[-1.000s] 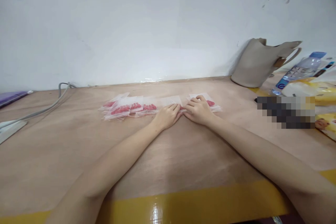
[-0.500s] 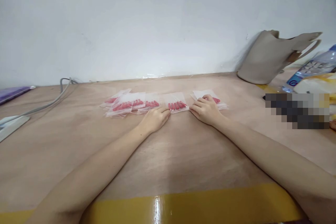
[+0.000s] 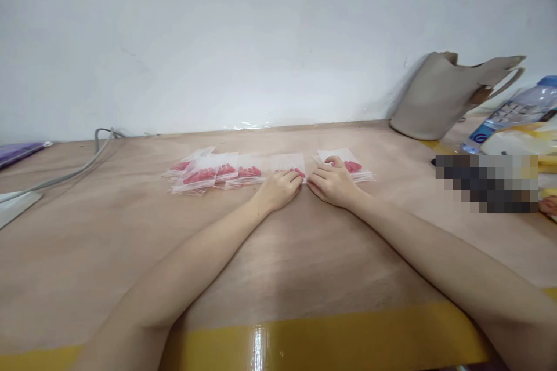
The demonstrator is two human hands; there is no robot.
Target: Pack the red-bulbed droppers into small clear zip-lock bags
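Observation:
A small clear zip bag (image 3: 287,161) with red pieces inside lies flat in front of me, its near edge toward me. My left hand (image 3: 279,191) rests over that near edge, fingers closed on it and covering most of the red pieces. At the edge's right end, my right hand (image 3: 331,185) has its fingers closed on the bag, the two hands almost touching. Partly behind my right hand lie more zip bags (image 3: 354,156) with red pieces. To the left, several filled bags (image 3: 200,177) overlap in a row.
A beige bag (image 3: 430,95) leans on the wall at the right, beside a plastic bottle (image 3: 500,119) and a blurred-out dark object (image 3: 487,182). On the left are a grey cable (image 3: 82,171), a purple packet (image 3: 21,153) and yellow tape (image 3: 226,345) along the table's front edge.
My left hand has slid right along the bag's near edge, from its left corner toward my right hand. My right hand stays at the right end. The view has shifted slightly.

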